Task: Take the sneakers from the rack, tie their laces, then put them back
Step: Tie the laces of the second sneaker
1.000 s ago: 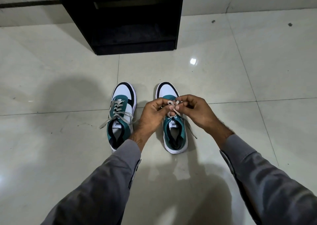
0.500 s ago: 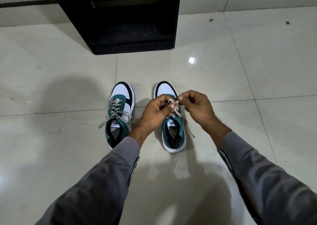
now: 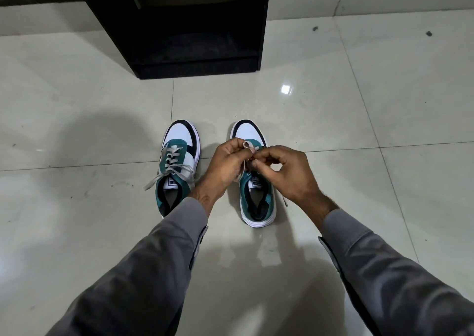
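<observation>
Two sneakers stand side by side on the tiled floor [image 3: 359, 130], toes toward the black rack [image 3: 179, 28] at 12 o'clock. Over the right sneaker [image 3: 257, 194], the left hand [image 3: 225, 166] and the right hand [image 3: 287, 171] both pinch its lace [image 3: 247, 145], holding up a small loop. The left sneaker [image 3: 179, 156], at 9 o'clock from the hands, has loose lace ends.

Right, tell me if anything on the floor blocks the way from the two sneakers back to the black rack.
Nothing visible does. The left sneaker and the right sneaker stand on bare tiled floor with toes toward the rack, and only floor shows between. Both hands pinch the right sneaker's lace.
</observation>
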